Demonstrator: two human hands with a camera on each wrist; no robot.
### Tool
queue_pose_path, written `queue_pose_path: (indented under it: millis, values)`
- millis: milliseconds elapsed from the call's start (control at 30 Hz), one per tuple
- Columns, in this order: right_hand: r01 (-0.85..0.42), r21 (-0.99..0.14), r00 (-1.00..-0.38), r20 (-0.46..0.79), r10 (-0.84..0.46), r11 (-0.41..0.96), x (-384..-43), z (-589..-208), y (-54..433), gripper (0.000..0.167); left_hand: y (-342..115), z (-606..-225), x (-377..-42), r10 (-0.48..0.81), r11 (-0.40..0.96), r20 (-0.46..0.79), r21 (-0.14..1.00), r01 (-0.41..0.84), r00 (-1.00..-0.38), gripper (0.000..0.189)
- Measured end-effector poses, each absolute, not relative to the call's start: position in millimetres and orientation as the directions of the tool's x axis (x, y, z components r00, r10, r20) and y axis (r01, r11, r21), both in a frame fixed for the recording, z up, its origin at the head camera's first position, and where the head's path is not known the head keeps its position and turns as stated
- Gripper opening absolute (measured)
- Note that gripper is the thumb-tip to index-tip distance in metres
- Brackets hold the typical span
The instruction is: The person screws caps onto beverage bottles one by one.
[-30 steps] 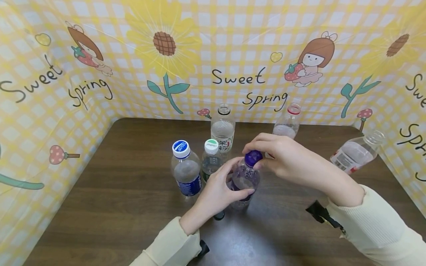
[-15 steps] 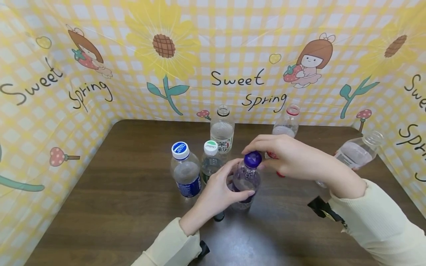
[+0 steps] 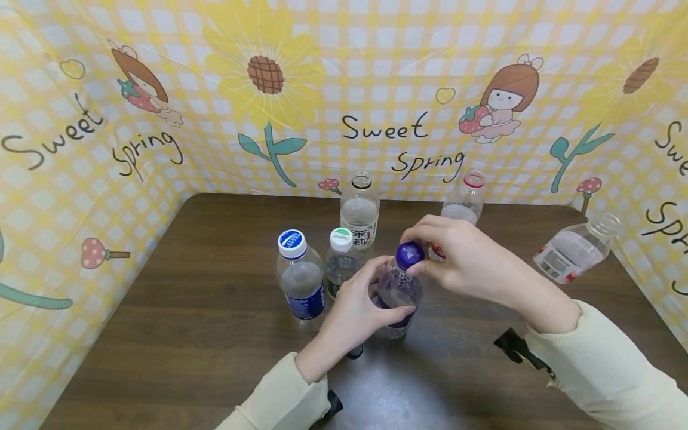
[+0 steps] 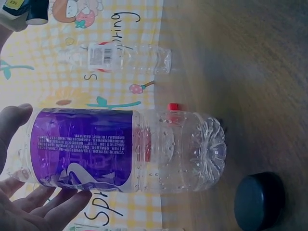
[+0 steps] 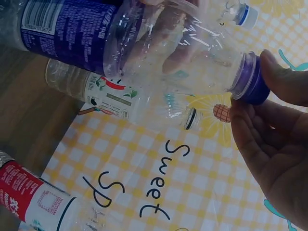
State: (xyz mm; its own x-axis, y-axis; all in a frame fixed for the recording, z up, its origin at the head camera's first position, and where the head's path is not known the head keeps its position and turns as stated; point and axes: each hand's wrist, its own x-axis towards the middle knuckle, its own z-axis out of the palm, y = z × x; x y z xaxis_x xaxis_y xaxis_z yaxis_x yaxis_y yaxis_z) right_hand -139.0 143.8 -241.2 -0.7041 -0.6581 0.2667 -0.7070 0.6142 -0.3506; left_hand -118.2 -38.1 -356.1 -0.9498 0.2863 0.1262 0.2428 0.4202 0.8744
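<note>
My left hand (image 3: 355, 301) grips a clear plastic bottle (image 4: 178, 159) with a purple label around its body, thumb on one side and fingers on the other. The bottle stands upright at mid-table. On its neck sits a purple cap (image 3: 410, 255), pinched between the thumb and fingers of my right hand (image 3: 462, 254). The right wrist view shows a band of purple below the cap top (image 5: 262, 84); whether the cap is fully seated I cannot tell. Just left are a green-and-white-capped bottle (image 3: 341, 263) and a blue-and-white-capped bottle (image 3: 301, 278).
Uncapped bottles stand behind: one with a black neck ring (image 3: 360, 209), one with a red ring (image 3: 462, 203), and another (image 3: 575, 248) at right. A black cap (image 4: 260, 202) and a red cap (image 4: 173, 107) lie on the table. Patterned cloth (image 3: 301, 36) walls the table.
My right thumb was round behind the cap half a second ago and is now back at its near side. The left hand keeps its hold; the other bottles have stayed put.
</note>
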Motion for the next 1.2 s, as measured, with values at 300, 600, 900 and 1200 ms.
queue_pose_path:
  millis: [300, 600, 900, 1200]
  values:
    - [-0.719, -0.396, -0.672, 0.183, -0.718, 0.571, -147, -236, 152, 0.038, -41, -357, -122, 0.322, 0.395, 0.111, 0.887, 0.24, -0.94, 0.071]
    - [-0.767, -0.388, -0.611, 0.2, -0.766, 0.511, -149, -234, 152, 0.029, -40, -354, -121, 0.326, 0.408, 0.085, 0.886, 0.222, -0.941, 0.072]
    - [-0.725, -0.372, -0.678, 0.237, -0.696, 0.58, -144, -238, 150, 0.028, -39, -355, -121, 0.318, 0.397, 0.104, 0.888, 0.232, -0.942, 0.071]
    - [-0.718, -0.414, -0.668, 0.181, -0.722, 0.56, -148, -237, 153, 0.035, -41, -355, -125, 0.341, 0.387, 0.062, 0.9, 0.2, -0.938, 0.072]
